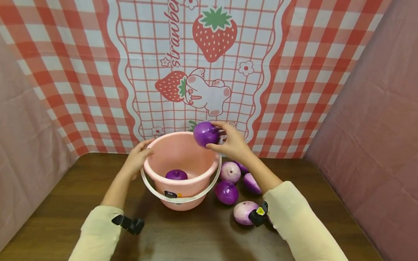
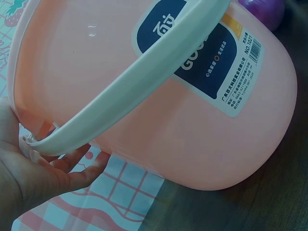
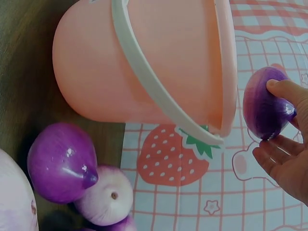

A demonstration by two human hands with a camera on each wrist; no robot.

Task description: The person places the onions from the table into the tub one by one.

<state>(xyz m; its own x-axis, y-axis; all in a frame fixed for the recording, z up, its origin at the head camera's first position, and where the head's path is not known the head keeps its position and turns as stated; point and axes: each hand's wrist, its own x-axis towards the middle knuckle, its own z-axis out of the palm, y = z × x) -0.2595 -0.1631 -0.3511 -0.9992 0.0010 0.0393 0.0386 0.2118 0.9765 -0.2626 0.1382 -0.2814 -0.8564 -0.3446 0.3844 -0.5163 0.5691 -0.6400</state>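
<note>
A pink bucket (image 1: 177, 192) with a white handle (image 3: 144, 72) stands upright, its mouth tilted toward me in the head view. At its left side my left hand (image 1: 138, 158) grips the rim, thumb over the edge and fingers along the outside, as the left wrist view also shows this hand (image 2: 53, 178). My right hand (image 1: 231, 141) pinches a glossy purple onion (image 1: 205, 134) between thumb and fingers, above the bucket's right rim. In the right wrist view the held onion (image 3: 264, 103) has its pointed end toward the palm. Another purple onion (image 1: 176, 175) lies inside on the bucket's bottom.
Right of the bucket, several onions lie on the brown wooden table (image 1: 189, 243): a purple one (image 1: 226, 192), a pale one (image 1: 230, 172) and another pale one (image 1: 245, 212) partly behind my right wrist camera (image 1: 259, 215). A strawberry-print cloth (image 1: 214, 36) hangs behind.
</note>
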